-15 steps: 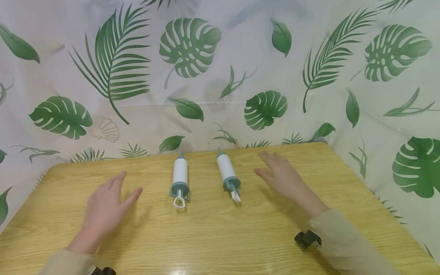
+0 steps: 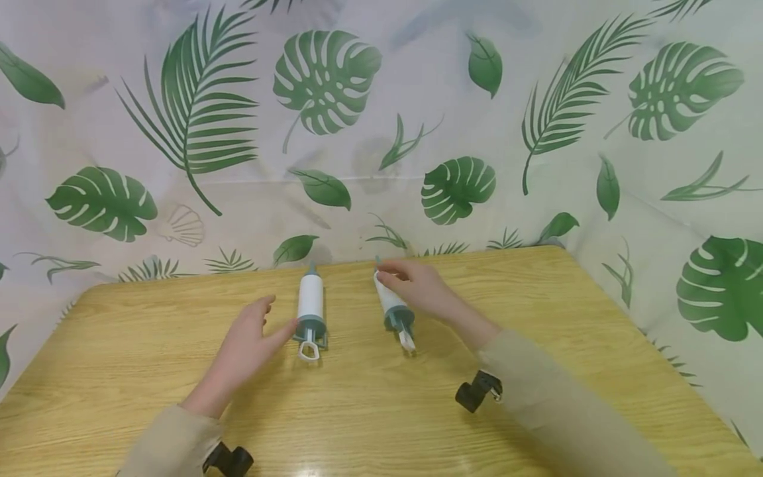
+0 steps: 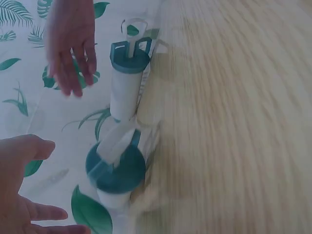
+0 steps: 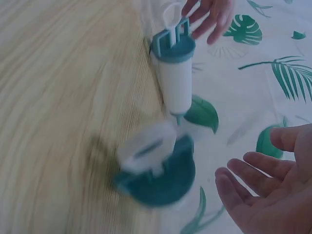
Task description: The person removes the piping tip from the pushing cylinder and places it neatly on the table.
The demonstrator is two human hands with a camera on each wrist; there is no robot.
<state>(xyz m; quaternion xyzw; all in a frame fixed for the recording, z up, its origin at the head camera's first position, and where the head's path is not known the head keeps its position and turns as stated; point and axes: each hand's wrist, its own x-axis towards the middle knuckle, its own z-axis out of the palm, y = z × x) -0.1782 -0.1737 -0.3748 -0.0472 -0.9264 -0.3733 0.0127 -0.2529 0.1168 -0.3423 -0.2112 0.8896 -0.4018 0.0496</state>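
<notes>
Two white-and-teal plunger syringes lie side by side on the worktop (image 2: pixel 369 404), well apart from each other, toward its 12 o'clock edge. The left syringe (image 2: pixel 310 295) points its teal nozzle (image 2: pixel 312 268) at 12 o'clock and its white pull ring (image 2: pixel 308 351) at 6. The right syringe (image 2: pixel 387 296) slants, nozzle toward 11 o'clock and pull handle (image 2: pixel 407 341) toward 5.

Both hands are spread, gripping nothing. The left hand (image 2: pixel 247 341) is at the left syringe's 8 o'clock, thumb tip just beside the teal collar (image 2: pixel 311 326); whether they touch I cannot tell. The right hand (image 2: pixel 417 288) is at the right syringe's 3 o'clock, its bent fingers partly covering the nozzle end in the head view; the right wrist view shows a gap between fingers and syringe.

Beige sleeves (image 2: pixel 554 397) cover both forearms, with a black wrist camera (image 2: pixel 479 391) at each cuff. Beyond the worktop's edge, at 12 o'clock and round to 3, hangs a white leaf-print cloth (image 2: pixel 369 212).
</notes>
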